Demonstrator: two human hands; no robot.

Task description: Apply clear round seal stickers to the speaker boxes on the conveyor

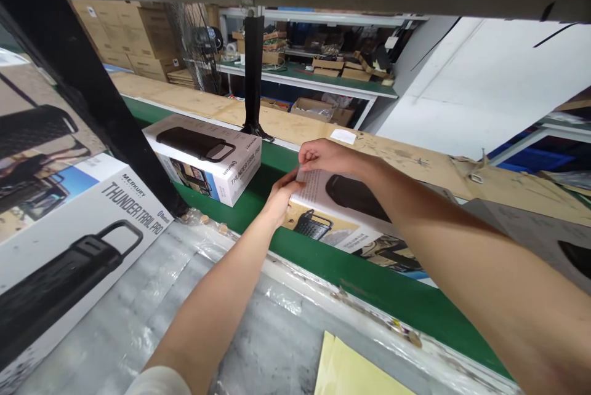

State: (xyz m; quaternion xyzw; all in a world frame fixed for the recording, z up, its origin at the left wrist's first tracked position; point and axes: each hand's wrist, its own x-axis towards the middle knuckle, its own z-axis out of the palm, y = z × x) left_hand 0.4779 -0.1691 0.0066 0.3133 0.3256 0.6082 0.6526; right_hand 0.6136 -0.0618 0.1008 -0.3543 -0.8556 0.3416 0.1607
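Note:
A white speaker box (355, 223) printed with a black speaker lies on the green conveyor belt (323, 263) in front of me. My left hand (281, 193) grips its near left end, fingers closed on the edge. My right hand (325, 157) is pinched on the top far corner of the same box. A second "Thunder Trail Pro" box (207, 158) rests on the belt further left, apart from both hands.
More of the same boxes (69, 241) stand stacked at my left on a plastic-covered bench (184, 309). A yellow sheet (355, 370) lies near the bench's front. A black post (253, 75) stands beyond the belt on cardboard. Shelves with cartons fill the background.

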